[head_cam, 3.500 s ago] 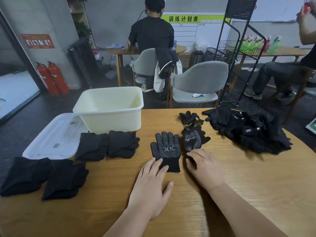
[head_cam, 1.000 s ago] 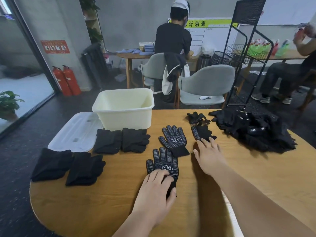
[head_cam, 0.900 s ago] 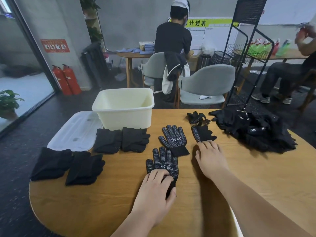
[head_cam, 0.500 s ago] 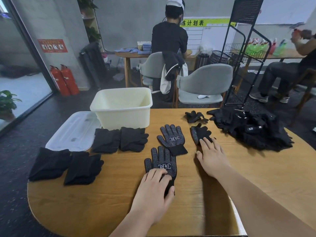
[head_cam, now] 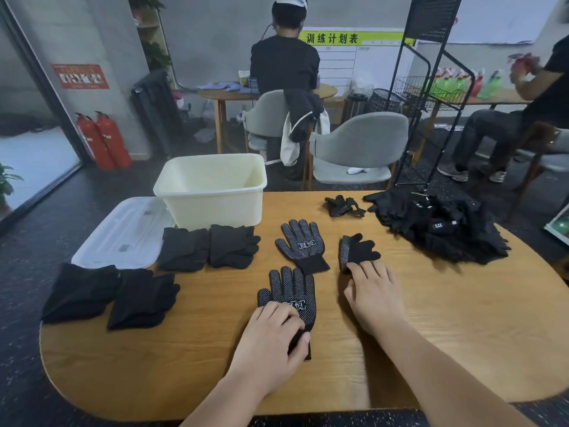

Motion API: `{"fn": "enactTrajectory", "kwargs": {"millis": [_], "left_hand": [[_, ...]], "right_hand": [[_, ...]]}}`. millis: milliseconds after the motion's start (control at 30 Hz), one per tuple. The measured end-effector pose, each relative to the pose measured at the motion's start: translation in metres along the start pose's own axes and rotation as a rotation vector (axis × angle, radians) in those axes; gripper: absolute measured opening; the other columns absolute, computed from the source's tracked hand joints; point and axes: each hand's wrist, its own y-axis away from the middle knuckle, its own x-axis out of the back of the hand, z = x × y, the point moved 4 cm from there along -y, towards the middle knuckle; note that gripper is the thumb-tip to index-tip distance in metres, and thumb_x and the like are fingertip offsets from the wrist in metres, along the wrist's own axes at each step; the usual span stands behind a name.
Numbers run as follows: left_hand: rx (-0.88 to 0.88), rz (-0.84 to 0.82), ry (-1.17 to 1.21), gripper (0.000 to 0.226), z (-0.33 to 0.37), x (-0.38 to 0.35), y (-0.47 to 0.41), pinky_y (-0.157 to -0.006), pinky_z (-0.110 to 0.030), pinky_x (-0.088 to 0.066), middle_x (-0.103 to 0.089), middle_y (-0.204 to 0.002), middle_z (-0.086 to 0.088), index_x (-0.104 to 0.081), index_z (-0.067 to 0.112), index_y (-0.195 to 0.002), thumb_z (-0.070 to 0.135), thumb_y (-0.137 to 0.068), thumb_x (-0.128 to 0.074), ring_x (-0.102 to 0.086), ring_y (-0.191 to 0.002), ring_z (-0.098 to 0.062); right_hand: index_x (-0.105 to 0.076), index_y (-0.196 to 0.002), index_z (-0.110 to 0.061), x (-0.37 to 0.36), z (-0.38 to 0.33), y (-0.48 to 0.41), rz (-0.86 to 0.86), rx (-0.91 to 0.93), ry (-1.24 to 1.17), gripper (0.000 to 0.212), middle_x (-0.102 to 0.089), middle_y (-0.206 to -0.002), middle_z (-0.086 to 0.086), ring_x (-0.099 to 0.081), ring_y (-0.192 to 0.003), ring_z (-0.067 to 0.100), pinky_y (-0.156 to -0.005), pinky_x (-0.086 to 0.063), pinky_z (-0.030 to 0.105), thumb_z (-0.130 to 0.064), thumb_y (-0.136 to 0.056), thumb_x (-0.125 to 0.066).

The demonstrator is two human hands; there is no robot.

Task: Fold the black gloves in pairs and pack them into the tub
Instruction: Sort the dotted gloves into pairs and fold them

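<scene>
Across the near half of the scene spreads a round-edged wooden table (head_cam: 462, 318) with a smooth, pale grain. At its far right lies a loose heap of black gloves (head_cam: 437, 223), limp knit fabric whose single pieces are hard to tell apart. At far left stands a cream plastic tub (head_cam: 212, 192), rectangular with a rolled rim; nothing shows inside it. Its translucent lid (head_cam: 123, 232) lies flat to the left and hangs over the table edge. Two folded bundles (head_cam: 209, 248) sit side by side just in front of the tub, and two more bundles (head_cam: 110, 295) lie at the near left. A small crumpled glove (head_cam: 341, 206) lies beside the heap.

In the middle, a dotted glove (head_cam: 301, 246) lies flat, palm up. Nearer, a second dotted glove (head_cam: 292, 294) lies flat too — the left hand (head_cam: 271, 337) rests on its cuff, fingers relaxed and laid over it, hiding the lower part. The right hand (head_cam: 375, 297) lies flat and relaxed, gripping nothing — its fingertips touch the near edge of a half-folded glove (head_cam: 357, 249).
</scene>
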Motion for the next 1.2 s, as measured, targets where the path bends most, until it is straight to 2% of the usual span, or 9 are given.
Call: {"fn": "enactTrajectory", "kwargs": {"millis": [100, 200, 267, 367, 567, 733, 900, 1100, 1200], "left_hand": [[-0.02, -0.001, 0.008, 0.025, 0.002, 0.001, 0.001, -0.096, -0.03, -0.046, -0.056, -0.11, 0.019, -0.07, 0.031, -0.104, 0.049, -0.103, -0.052, -0.053, -0.106, -0.009], [-0.03, -0.006, 0.024, 0.026, 0.003, 0.002, 0.001, -0.095, -0.028, -0.046, -0.057, -0.11, 0.019, -0.07, 0.03, -0.105, 0.049, -0.103, -0.052, -0.052, -0.106, -0.009], [-0.021, -0.013, 0.022, 0.027, 0.003, 0.002, 0.001, -0.095, -0.027, -0.045, -0.057, -0.11, 0.019, -0.071, 0.031, -0.105, 0.049, -0.104, -0.051, -0.052, -0.107, -0.008], [-0.002, -0.022, 0.016, 0.027, 0.006, 0.004, 0.001, -0.094, -0.026, -0.046, -0.057, -0.109, 0.02, -0.07, 0.033, -0.104, 0.047, -0.105, -0.047, -0.051, -0.104, -0.005], [0.028, -0.052, 0.001, 0.031, 0.008, 0.008, 0.002, -0.092, -0.029, -0.049, -0.06, -0.107, 0.02, -0.072, 0.032, -0.107, 0.048, -0.105, -0.045, -0.051, -0.1, -0.004], [0.063, -0.116, 0.008, 0.043, 0.012, 0.008, 0.013, -0.098, -0.031, -0.047, -0.06, -0.114, 0.017, -0.074, 0.029, -0.116, 0.054, -0.104, -0.041, -0.052, -0.109, -0.007], [0.082, -0.18, 0.033, 0.051, 0.014, 0.013, 0.031, -0.116, -0.029, -0.034, -0.054, -0.139, 0.018, -0.067, 0.031, -0.138, 0.054, -0.106, -0.034, -0.043, -0.132, -0.004], [0.084, -0.173, 0.016, 0.05, 0.016, 0.014, 0.033, -0.12, -0.033, -0.034, -0.051, -0.145, 0.017, -0.065, 0.031, -0.141, 0.051, -0.107, -0.034, -0.04, -0.138, -0.003], [0.086, -0.174, 0.017, 0.05, 0.016, 0.014, 0.034, -0.121, -0.031, -0.033, -0.051, -0.146, 0.019, -0.064, 0.032, -0.141, 0.051, -0.107, -0.033, -0.039, -0.139, -0.001]], "right_hand": [[-0.069, -0.123, -0.02, 0.006, -0.005, 0.017, 0.143, 0.092, -0.097, 0.037, -0.065, -0.114, 0.0, -0.055, -0.112, 0.027, -0.104, -0.044, 0.043, -0.031, -0.095, -0.047], [-0.065, -0.132, -0.017, 0.005, 0.001, 0.028, 0.179, 0.017, -0.148, 0.038, -0.06, -0.138, 0.003, -0.049, -0.134, 0.029, -0.112, -0.041, 0.047, -0.024, -0.095, -0.057], [-0.067, -0.133, -0.014, 0.001, 0.006, 0.032, 0.161, -0.085, -0.159, 0.043, -0.063, -0.14, 0.005, -0.047, -0.14, 0.029, -0.119, -0.037, 0.05, -0.026, -0.096, -0.05], [-0.072, -0.127, -0.013, 0.002, 0.004, 0.043, 0.151, -0.072, -0.124, 0.045, -0.071, -0.128, 0.005, -0.054, -0.13, 0.027, -0.116, -0.04, 0.049, -0.027, -0.094, -0.044], [-0.075, -0.122, -0.022, 0.019, 0.003, 0.063, 0.137, -0.019, -0.069, 0.034, -0.074, -0.109, -0.003, -0.059, -0.112, 0.026, -0.102, -0.047, 0.046, -0.017, -0.089, -0.07], [-0.075, -0.123, -0.032, 0.028, 0.004, 0.071, -0.002, 0.028, -0.114, 0.032, -0.071, -0.112, -0.014, -0.055, -0.113, 0.018, -0.089, -0.047, 0.037, -0.036, -0.091, -0.077], [-0.074, -0.123, -0.038, 0.043, -0.003, 0.069, -0.169, 0.074, -0.142, 0.029, -0.069, -0.108, -0.017, -0.052, -0.108, 0.011, -0.09, -0.047, 0.031, -0.05, -0.097, -0.068], [-0.078, -0.114, -0.034, 0.089, -0.008, 0.049, -0.238, 0.031, -0.435, 0.019, -0.07, -0.098, -0.021, -0.061, -0.088, -0.003, -0.077, -0.046, 0.012, -0.04, -0.097, -0.072], [-0.077, -0.11, -0.035, 0.125, -0.007, 0.027, -0.214, 0.034, -0.469, 0.014, -0.07, -0.097, -0.018, -0.065, -0.093, 0.004, -0.081, -0.05, 0.02, -0.035, -0.097, -0.073]]}}
